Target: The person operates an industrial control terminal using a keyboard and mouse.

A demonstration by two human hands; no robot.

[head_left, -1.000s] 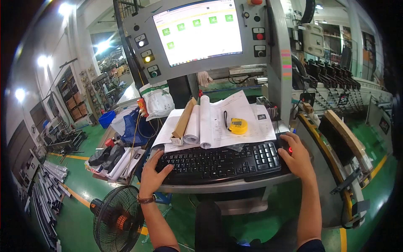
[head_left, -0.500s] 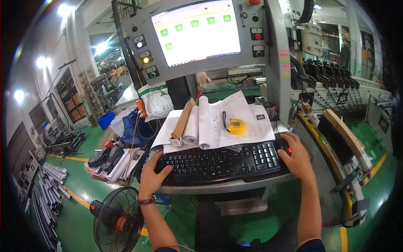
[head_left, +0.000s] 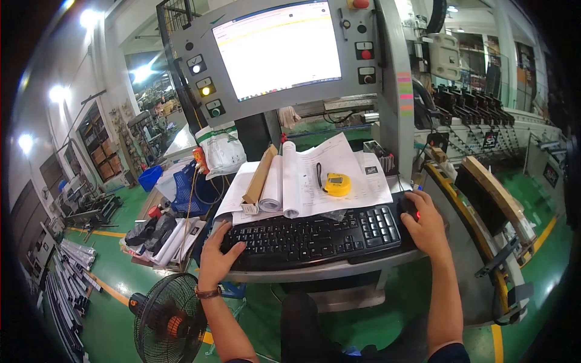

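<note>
My right hand (head_left: 426,221) rests over a dark computer mouse (head_left: 407,206) that shows a red light, just right of the keyboard. At the left end of the black keyboard (head_left: 302,238), my left hand (head_left: 219,254) lies with thumb and fingers apart, holding nothing. The thumb reaches over the left-hand keys. Behind the keyboard are paper sheets (head_left: 363,199), rolled papers (head_left: 291,181), a long cardboard strip (head_left: 260,175) and a yellow tape measure (head_left: 337,185). Above them, a screen (head_left: 278,54) in a grey control panel shows a mostly white page.
Panel buttons (head_left: 206,91) flank the screen. A black fan (head_left: 172,317) stands low at the left, near my forearm. Left of the desk are a blue crate (head_left: 189,192), bags and paper rolls. A machine with wooden boards (head_left: 496,187) stands at the right.
The green icons have gone from the screen, leaving a mostly white page. The view has shifted slightly. Both hands keep their places at the keyboard and mouse.
</note>
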